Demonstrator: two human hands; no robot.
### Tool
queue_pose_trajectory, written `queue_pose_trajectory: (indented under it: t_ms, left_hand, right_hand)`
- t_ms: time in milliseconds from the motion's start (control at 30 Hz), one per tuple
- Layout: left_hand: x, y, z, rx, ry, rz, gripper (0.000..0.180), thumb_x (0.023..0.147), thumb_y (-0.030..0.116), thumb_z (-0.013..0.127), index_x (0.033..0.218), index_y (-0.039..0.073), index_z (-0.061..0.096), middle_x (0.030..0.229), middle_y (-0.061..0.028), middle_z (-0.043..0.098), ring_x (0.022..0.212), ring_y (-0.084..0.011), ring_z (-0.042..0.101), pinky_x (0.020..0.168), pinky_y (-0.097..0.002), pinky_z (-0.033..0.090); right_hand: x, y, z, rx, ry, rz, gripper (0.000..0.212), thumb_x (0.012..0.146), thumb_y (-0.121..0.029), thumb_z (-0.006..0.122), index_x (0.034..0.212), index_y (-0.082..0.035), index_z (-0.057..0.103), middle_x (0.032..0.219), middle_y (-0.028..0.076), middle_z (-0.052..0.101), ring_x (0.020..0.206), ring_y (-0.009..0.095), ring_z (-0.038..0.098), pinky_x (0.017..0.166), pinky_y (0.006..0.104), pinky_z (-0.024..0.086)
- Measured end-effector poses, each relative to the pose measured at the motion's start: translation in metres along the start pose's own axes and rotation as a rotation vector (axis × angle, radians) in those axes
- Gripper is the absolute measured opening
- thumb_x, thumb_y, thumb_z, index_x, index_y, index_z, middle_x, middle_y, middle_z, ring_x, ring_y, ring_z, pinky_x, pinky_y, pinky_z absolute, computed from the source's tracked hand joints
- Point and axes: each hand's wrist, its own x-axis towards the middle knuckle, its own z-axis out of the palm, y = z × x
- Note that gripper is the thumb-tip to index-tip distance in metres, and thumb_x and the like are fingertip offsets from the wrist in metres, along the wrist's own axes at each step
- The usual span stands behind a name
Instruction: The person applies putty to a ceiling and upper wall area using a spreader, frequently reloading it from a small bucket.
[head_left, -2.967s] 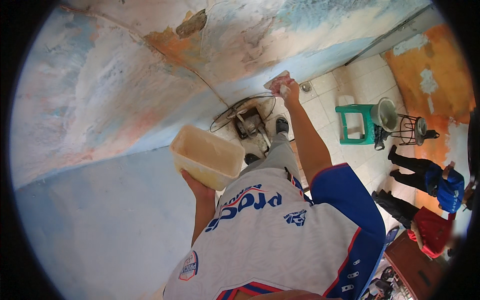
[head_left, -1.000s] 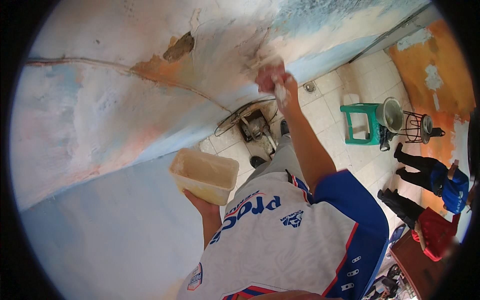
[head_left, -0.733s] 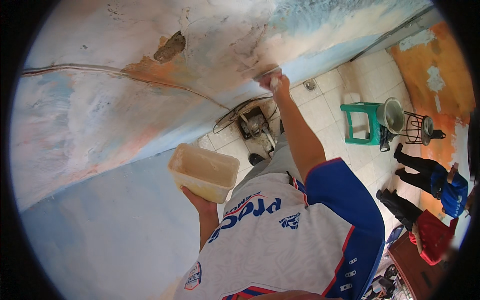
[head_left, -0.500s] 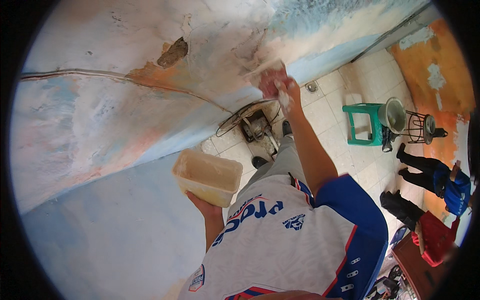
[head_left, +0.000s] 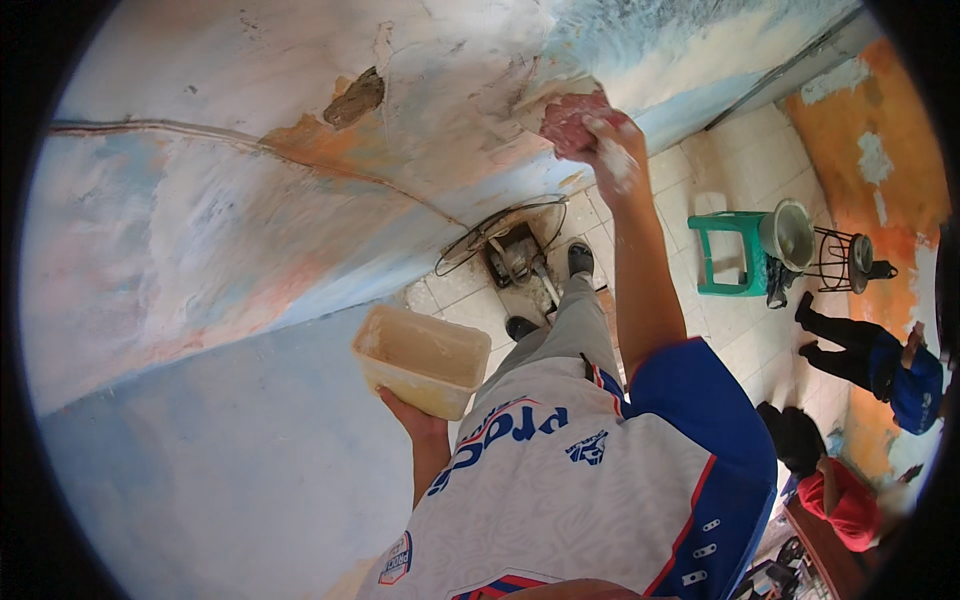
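Note:
My right hand is closed round a flat red piece smeared with white; its exact kind is not plain. It is up against the patchy wall, and white paste coats the back of my thumb and wrist. Lower down, my left hand grips the underside of a cream rectangular plastic tub. The tub is tilted with its mouth upward, and pale residue lines its inside. Near the red piece, the wall bears smeared cream, blue and orange paint. A chipped hole exposes rough material there.
A cable runs along the wall to a metal device on the tiled floor by my feet. At the right stand a green stool, a grey basin and a black metal stand. Two people are beyond.
My right hand has moved up and to the right along the wall with the red piece. The tub has barely shifted. The person in red has moved lower in view.

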Motion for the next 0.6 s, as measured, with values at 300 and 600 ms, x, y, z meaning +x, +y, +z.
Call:
queue_pose_trajectory:
  t_ms: [300, 600]
  left_hand:
    - [0.008, 0.006, 0.012, -0.021, -0.111, -0.016, 0.077, 0.096, 0.066, 0.036, 0.152, 0.015, 0.026, 0.153, -0.0084, 0.035, 0.139, -0.0300, 0.037, 0.113, -0.0460, 0.036]
    - [0.004, -0.006, -0.011, -0.071, -0.068, -0.038, 0.074, 0.098, 0.064, 0.035, 0.152, 0.014, 0.026, 0.153, -0.0090, 0.036, 0.139, -0.0295, 0.037, 0.113, -0.0448, 0.036]
  right_hand:
    - [0.070, 0.161, -0.130, -0.160, 0.161, 0.158, 0.031, 0.098, -0.019, 0.051, 0.076, -0.001, 0.063, 0.073, 0.013, 0.069, 0.059, 0.024, 0.067, 0.059, 0.0370, 0.060]
    - [-0.007, -0.028, 0.001, 0.072, 0.047, -0.111, 0.025, 0.094, -0.019, 0.054, 0.100, 0.003, 0.064, 0.080, 0.011, 0.068, 0.064, 0.020, 0.066, 0.060, 0.0324, 0.056]
